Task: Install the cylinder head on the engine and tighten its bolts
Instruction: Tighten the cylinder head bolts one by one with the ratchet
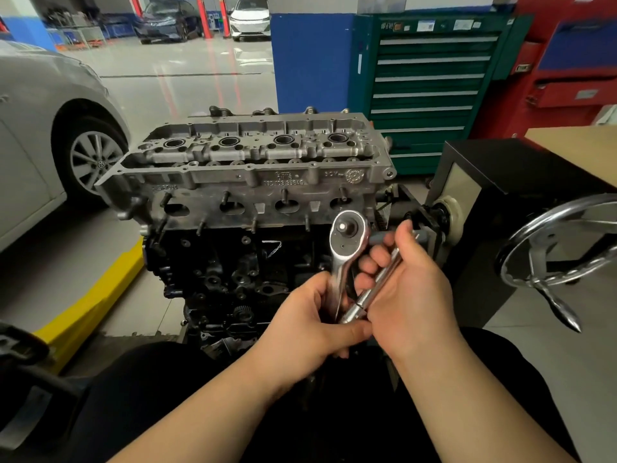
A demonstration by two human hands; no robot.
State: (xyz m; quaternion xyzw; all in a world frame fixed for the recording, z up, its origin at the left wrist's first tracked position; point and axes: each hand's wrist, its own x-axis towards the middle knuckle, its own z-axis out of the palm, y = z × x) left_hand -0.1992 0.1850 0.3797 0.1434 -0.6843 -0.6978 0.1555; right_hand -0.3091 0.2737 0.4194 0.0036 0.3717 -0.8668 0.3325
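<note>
Cylinder head sits on top of the black engine block, which is mounted on a stand with a chrome handwheel at right. Both hands are held in front of the block, below the head. Left hand grips the ratchet wrench by its handle, drive head up. Right hand has fingers curled round a chrome extension bar, lying just beside the ratchet handle. Open floor left of engine up to grey car; green drawer cabinet behind, drawers closed, contents not visible.
</note>
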